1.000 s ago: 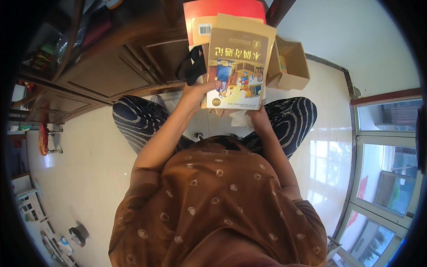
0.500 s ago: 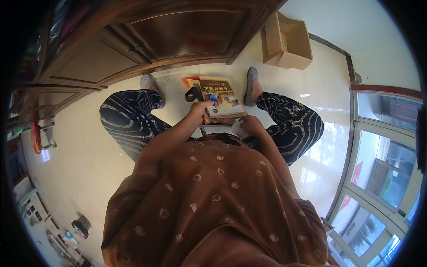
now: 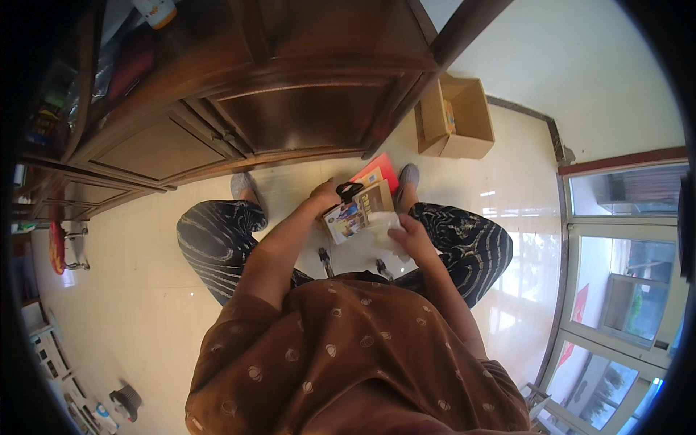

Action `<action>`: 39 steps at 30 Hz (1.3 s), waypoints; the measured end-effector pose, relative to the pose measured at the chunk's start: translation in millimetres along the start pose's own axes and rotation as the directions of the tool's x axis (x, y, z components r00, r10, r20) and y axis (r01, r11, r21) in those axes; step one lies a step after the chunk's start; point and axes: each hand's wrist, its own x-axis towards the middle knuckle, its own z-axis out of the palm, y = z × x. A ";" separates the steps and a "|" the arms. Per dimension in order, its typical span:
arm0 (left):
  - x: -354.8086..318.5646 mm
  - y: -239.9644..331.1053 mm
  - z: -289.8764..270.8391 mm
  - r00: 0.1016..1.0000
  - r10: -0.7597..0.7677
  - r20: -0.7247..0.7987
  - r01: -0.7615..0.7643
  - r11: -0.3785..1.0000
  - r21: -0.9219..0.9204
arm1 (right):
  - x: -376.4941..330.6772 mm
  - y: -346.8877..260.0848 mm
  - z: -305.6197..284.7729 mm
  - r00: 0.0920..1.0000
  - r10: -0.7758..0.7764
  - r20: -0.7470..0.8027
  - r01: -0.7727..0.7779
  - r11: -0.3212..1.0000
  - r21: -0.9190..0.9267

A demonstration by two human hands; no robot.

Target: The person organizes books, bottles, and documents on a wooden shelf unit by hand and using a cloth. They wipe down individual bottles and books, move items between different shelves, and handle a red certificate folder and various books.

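Between my knees a book point(image 3: 344, 220) with a brown, white and picture-printed cover is held at a slant, on top of other books or papers. My left hand point(image 3: 324, 196) grips its left edge, some fingers hidden. A black loop point(image 3: 349, 191) lies by that hand; I cannot tell what it is. A red-orange sheet or cover point(image 3: 380, 172) sticks out at the far side. My right hand point(image 3: 413, 238) is closed on a crumpled white cloth or tissue point(image 3: 386, 229), which rests against the cover's right side.
A dark wooden cabinet point(image 3: 312, 127) stands ahead, with panelled doors. An open cardboard box point(image 3: 464, 119) sits by the wall at the far right. Glazed doors point(image 3: 631, 290) line the right side. Behind at the left are a dark hat-like object point(image 3: 125, 401) and white furniture.
The book has turned, its far end swinging right, and the red-orange sheet now shows at the far right. The white cloth has come up onto the cover. My view has tilted upward.
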 end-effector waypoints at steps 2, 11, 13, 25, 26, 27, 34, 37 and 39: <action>-4.3 13.2 -41.1 0.983 0.183 0.021 -0.184 0.978 0.094 | 5.4 -45.5 -0.9 0.968 -0.224 -0.111 0.228 0.973 0.032; -185.5 225.7 -231.2 -0.024 0.816 -0.577 -0.566 0.465 0.681 | 73.5 -323.6 3.1 0.150 -0.987 -0.056 0.703 0.146 -0.696; -193.4 220.1 -258.9 -0.168 0.782 -0.600 -0.413 0.497 0.763 | 123.1 -340.1 7.7 0.372 -0.927 0.044 0.674 0.237 -0.700; -143.2 165.7 -282.8 -0.096 0.795 -0.599 -0.367 0.531 0.764 | 300.1 -439.2 135.6 0.467 -0.533 0.706 0.850 0.050 -0.525; -141.1 164.5 -283.0 -0.107 0.801 -0.590 -0.364 0.520 0.773 | 314.5 -446.3 142.4 0.468 -0.533 0.704 0.849 0.052 -0.525; -137.6 165.5 -284.7 -0.119 0.808 -0.577 -0.382 0.499 0.778 | 327.0 -454.6 142.1 0.520 -0.521 0.677 0.802 0.025 -0.596; -130.5 151.2 -297.5 -0.119 0.835 -0.536 -0.313 0.481 0.819 | 380.9 -470.1 123.3 0.482 -0.626 0.613 0.757 -0.056 -0.651; -126.0 160.4 -294.4 -0.122 0.844 -0.521 -0.340 0.458 0.821 | 405.3 -459.2 44.2 0.590 -0.624 0.512 0.634 -0.035 -0.772; -126.5 160.4 -294.2 -0.108 0.846 -0.523 -0.335 0.464 0.820 | 398.5 -449.0 16.8 0.651 -0.629 0.425 0.541 -0.008 -0.841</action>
